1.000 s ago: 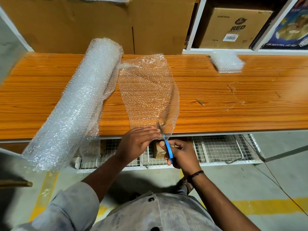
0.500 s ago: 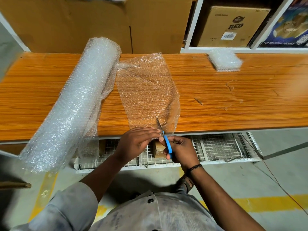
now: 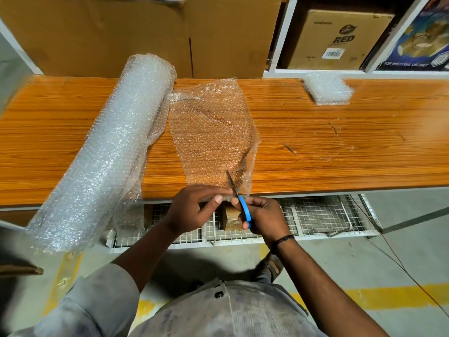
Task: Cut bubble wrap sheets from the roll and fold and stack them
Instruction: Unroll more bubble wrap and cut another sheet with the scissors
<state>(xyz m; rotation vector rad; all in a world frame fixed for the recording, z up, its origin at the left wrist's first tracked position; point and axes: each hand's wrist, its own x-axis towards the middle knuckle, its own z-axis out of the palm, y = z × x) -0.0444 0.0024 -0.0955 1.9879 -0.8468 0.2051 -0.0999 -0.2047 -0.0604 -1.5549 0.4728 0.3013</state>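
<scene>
A thick bubble wrap roll (image 3: 109, 152) lies slanted across the left of the orange wooden table (image 3: 328, 152), its near end hanging over the front edge. An unrolled bubble wrap sheet (image 3: 211, 132) spreads from the roll to the table's front edge. My left hand (image 3: 194, 207) pinches the sheet's near edge. My right hand (image 3: 264, 217) grips blue-handled scissors (image 3: 239, 200), whose blades point away from me into the sheet's near edge. A stack of folded bubble wrap sheets (image 3: 326, 88) sits at the back right.
Cardboard boxes (image 3: 136, 32) stand behind the table, and a white shelf (image 3: 340, 37) holds more boxes at the back right. A wire mesh rack (image 3: 315, 215) runs under the table's front. A thin cable (image 3: 408, 273) crosses the floor at right.
The scissors have edged slightly forward into the sheet's near edge. Both hands stay at the table's front edge, and the view has shifted a little.
</scene>
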